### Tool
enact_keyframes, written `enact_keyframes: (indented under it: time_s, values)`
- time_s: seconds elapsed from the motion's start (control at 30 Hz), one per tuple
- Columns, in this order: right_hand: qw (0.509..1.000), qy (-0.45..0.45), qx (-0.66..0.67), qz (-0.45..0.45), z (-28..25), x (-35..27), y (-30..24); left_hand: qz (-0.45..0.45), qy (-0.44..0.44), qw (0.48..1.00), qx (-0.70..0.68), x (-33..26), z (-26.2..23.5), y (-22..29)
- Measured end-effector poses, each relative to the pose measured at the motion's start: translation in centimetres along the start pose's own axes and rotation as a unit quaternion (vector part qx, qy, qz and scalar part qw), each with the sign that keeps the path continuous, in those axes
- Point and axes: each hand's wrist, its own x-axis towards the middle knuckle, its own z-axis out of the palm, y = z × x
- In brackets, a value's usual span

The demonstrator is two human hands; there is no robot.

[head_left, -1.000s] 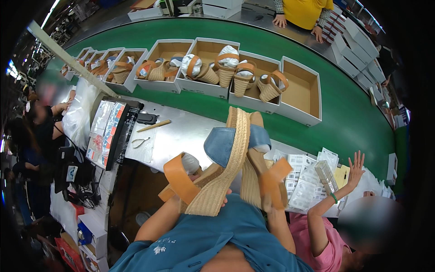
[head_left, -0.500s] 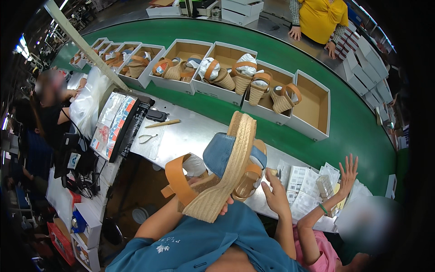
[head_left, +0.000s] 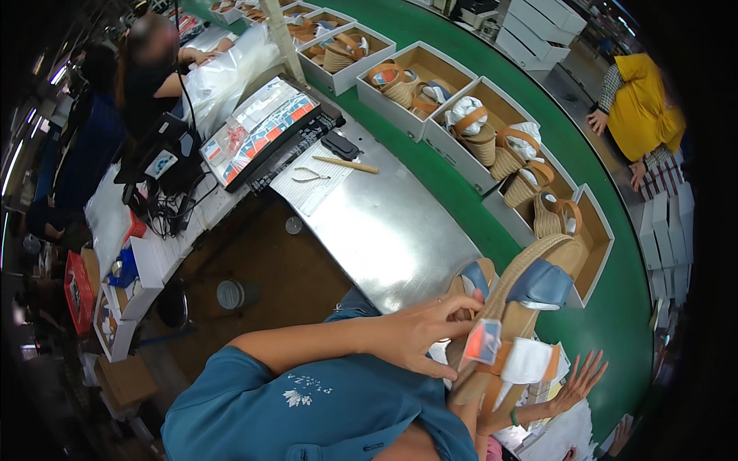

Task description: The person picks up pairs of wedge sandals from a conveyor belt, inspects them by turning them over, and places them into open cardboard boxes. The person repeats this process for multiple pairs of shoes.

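Wedge sandal (head_left: 513, 307) is held up in the air, over the near edge of the steel counter (head_left: 377, 223) and just short of the green conveyor belt (head_left: 461, 200).

Left hand (head_left: 419, 334) sits on the sandal's left flank at mid-length. Fingers (head_left: 453, 307) are curled and pressed against the woven side and the tan straps, thumb low near the small orange tag (head_left: 483, 342). The sandal lies directly right of those fingers, touching.

Right hand: hidden behind the sandal's low end, so I cannot tell its grip or whether it is closed. The left hand is the only one clearly on the shoe.

Long axis runs diagonally, low end toward the person's chest, high end up and right toward the belt. The blue band (head_left: 542, 283) is at the high end, which points at the nearest open shoe box (head_left: 592, 253) on the belt. That box already holds a sandal in its far part. The woven jute sole edge faces the camera.

A second sandal (head_left: 470, 278) sits just left of the high end, partly covered by the fingers.

Beyond the low end, another person's open hand (head_left: 576, 380) rests on papers; not the wearer's.
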Motion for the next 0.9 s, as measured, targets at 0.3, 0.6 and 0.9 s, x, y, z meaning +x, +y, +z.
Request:
enact_keyframes:
  time_s: [0.3, 0.6, 0.9]
  values:
    - [0.999, 0.050, 0.019, 0.010, -1.9, 0.5, -0.4, -0.210, 0.327, 0.904, 0.178, -5.7, -4.0, -14.0]
    - [0.990, 0.139, -0.012, 0.017, -6.1, -0.9, 0.7, -0.375, 0.479, 0.629, 0.484, -17.0, -17.6, -25.4]
    - [0.966, 0.210, -0.150, -0.024, 3.7, 2.5, -5.0, -0.316, 0.491, 0.633, 0.508, -16.9, -18.8, -27.2]
